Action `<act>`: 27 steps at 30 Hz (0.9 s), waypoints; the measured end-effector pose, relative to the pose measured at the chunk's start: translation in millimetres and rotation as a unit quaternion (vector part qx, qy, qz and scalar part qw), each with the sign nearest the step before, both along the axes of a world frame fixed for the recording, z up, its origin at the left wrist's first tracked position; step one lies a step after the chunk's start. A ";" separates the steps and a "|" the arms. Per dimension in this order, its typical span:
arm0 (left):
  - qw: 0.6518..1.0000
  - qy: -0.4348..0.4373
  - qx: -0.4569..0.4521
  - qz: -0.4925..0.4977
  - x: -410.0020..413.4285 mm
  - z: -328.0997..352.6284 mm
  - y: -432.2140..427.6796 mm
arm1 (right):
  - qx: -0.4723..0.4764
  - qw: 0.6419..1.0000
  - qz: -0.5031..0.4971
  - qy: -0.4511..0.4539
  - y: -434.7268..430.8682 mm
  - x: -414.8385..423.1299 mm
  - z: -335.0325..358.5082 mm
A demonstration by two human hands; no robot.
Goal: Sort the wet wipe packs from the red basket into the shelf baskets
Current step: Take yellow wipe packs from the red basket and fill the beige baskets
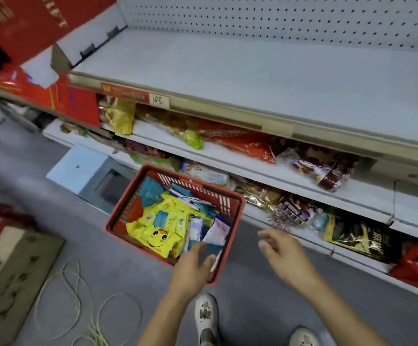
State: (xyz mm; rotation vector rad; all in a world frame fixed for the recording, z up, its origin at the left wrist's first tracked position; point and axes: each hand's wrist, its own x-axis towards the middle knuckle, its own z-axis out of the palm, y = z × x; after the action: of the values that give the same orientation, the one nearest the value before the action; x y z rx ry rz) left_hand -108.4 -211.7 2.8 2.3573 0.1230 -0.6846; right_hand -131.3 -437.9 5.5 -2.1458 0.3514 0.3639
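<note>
One red basket (237,216) of wet wipe packs (178,218) sits on the grey floor (53,196) below three shelf tiers, with my two hands above it.
My left hand (193,265) is over the basket's near corner, and I cannot tell its grip through the blur. My right hand (282,253) hovers beside it, grip wide, empty. One yellow pack (159,237) shows a duck face; a shelf tag (159,101) perhaps reads "10元".

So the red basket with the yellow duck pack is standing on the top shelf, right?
No. In the head view the red basket with the yellow duck pack stands on the floor, not on the top shelf.
</note>
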 end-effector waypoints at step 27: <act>0.931 0.026 0.282 -0.231 137.4 -107.6 146.6 | 0.096 0.973 -0.114 0.177 233.1 172.0 -175.2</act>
State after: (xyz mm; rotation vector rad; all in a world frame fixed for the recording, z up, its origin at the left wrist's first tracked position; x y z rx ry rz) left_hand 28.9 -65.2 -104.8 2.9603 -0.2582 -1.0438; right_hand 40.7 -204.8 -169.7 -1.8254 0.7286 0.6239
